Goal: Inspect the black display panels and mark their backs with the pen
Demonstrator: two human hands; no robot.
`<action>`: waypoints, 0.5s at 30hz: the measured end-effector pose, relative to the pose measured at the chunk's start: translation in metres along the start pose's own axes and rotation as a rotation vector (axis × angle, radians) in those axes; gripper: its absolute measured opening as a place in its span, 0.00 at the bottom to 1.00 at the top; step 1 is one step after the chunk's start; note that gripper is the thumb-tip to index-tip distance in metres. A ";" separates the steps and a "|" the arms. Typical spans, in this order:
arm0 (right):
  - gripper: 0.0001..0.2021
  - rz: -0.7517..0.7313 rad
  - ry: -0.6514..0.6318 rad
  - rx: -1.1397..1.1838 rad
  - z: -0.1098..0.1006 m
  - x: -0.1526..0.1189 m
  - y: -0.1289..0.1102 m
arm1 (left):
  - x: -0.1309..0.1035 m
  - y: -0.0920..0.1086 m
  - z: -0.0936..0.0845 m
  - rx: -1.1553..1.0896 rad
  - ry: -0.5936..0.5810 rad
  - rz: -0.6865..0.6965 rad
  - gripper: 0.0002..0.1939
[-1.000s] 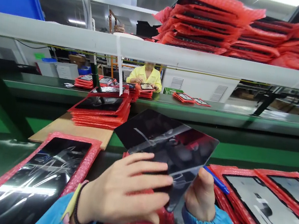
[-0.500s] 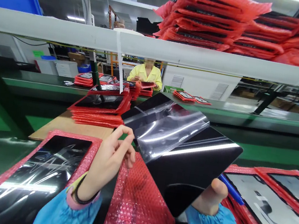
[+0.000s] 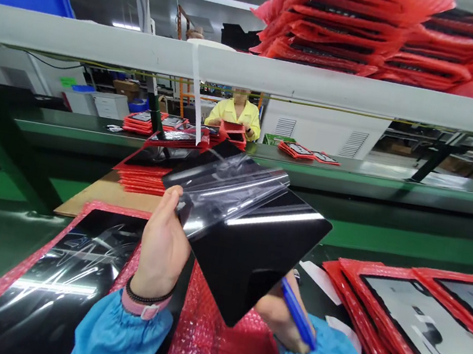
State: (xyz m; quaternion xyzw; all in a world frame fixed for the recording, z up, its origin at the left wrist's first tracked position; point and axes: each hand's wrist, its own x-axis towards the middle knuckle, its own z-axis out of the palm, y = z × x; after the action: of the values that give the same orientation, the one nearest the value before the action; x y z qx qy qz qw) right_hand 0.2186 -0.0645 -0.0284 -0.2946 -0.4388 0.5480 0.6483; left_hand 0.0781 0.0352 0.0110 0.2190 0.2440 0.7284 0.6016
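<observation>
A glossy black screen panel [image 3: 246,251] is held up tilted in front of me. Clear plastic film [image 3: 234,192] lies loose and creased across its far left part. My left hand [image 3: 165,244] grips the panel's left edge, its fingers partly hidden behind. Under the lower right edge, my right hand [image 3: 282,308] supports the panel and also holds a blue pen [image 3: 297,314]. Beneath it lies a red bubble-wrap sleeve [image 3: 213,342]. To the left, another black panel [image 3: 66,275] with scribble-like white marks rests on red bubble wrap.
Silver-backed panels [image 3: 432,330] in red sleeves are stacked at right, beside white paper strips [image 3: 321,280]. More red-wrapped panels [image 3: 145,180] stand behind on a wooden board [image 3: 92,195]. A white shelf beam [image 3: 324,86] crosses overhead, bearing red stacks [image 3: 333,30]. A co-worker [image 3: 235,113] sits opposite.
The panel has moved left and a little toward me. My left hand, raised beside it before, has taken hold of its left edge. The right hand moved left with the pen.
</observation>
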 end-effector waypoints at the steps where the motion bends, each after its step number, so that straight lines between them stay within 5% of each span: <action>1: 0.34 0.012 -0.069 0.003 0.004 0.001 0.004 | 0.002 0.002 -0.001 -0.003 -0.015 0.028 0.03; 8: 0.34 0.002 -0.183 0.001 0.005 -0.004 0.011 | 0.002 0.007 -0.005 0.034 -0.036 0.154 0.05; 15: 0.25 -0.014 -0.006 -0.167 0.013 -0.011 -0.012 | 0.012 0.012 -0.009 0.056 0.024 0.270 0.03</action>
State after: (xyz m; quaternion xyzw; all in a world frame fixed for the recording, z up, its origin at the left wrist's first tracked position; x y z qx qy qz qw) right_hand 0.2123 -0.0790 -0.0143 -0.3429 -0.4871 0.5058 0.6240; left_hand 0.0612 0.0440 0.0117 0.2579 0.2396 0.7981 0.4889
